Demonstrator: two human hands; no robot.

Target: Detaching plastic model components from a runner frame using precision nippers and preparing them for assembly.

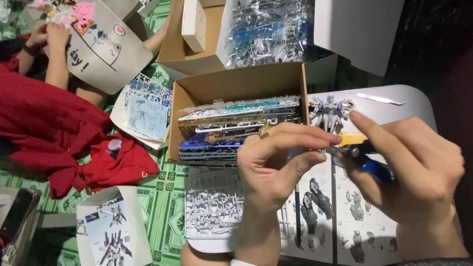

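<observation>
Green patterned floor (164, 205) with a small grey tabletop (419, 101) set over it — seen from above. Beside the tabletop's far edge, an open cardboard box (185, 106) holds stacked plastic part frames (230, 129); a second open box (178, 50) behind it holds bagged frames. An instruction sheet (352, 221) with printed robot figures covers the tabletop, and a clear part frame (212, 205) lies at its left edge. At upper left, another person in a red garment (24, 120) handles a pale card.

Left hand (274, 167): fingers pinched together on a small piece, too small to identify, held above the sheet. Right hand (416, 174): fingers wrapped closed around blue-handled nippers (366, 162) — the tool's tip meets the left hand's fingertips, just above the sheet. A small white strip (381, 98) lies well apart at the tabletop's far corner.
</observation>
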